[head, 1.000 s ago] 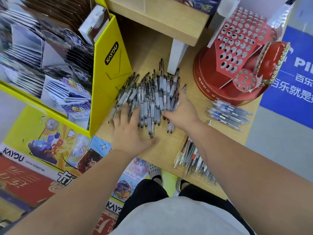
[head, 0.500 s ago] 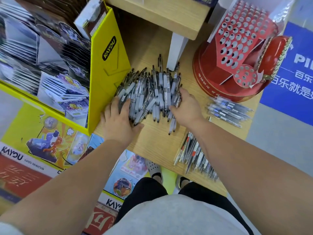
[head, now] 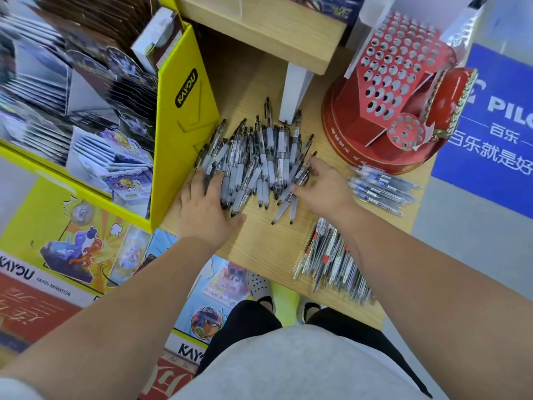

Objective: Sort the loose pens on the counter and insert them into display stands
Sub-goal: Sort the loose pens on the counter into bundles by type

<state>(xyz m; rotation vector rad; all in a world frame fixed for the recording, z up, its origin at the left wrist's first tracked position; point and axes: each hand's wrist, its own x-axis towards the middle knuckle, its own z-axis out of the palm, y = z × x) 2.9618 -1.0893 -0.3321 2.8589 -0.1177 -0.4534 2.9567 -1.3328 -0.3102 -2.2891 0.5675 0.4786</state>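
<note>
A grey shirt, dark trousers and light perforated shoes (head: pixel 259 287) filled the near edge of the view, and both bare forearms reached out over the light wooden tabletop (head: pixel 259 246). Near the front right edge of the tabletop lay a bundle of clear pens with red and black markings (head: pixel 331 264), well apart from either hand.

Further in, the left hand (head: pixel 202 206) lay flat with its fingers spread. Its grip was open, the fingertips pressing on the left edge of the loose pile of clear pens with grey rubber sleeves (head: pixel 259 160). The right hand (head: pixel 323 186) met the pile's right edge, its grip likewise open, the fingers fairly straight against the pens and the thumb touching them. The pile lay in the middle of the tabletop between the two hands, and two of its pens stuck out toward the person.

Just right of the right hand lay a small group of clear pens with blue markings (head: pixel 380 187). A yellow cardboard display box (head: pixel 184 125) stood against the pile's left side. Beyond the blue-marked pens stood a red round display stand with rows of holes (head: pixel 395 90), and no pens showed in its holes. Behind the pile rose the white support (head: pixel 294 88) of a wooden shelf (head: pixel 259 30).
</note>
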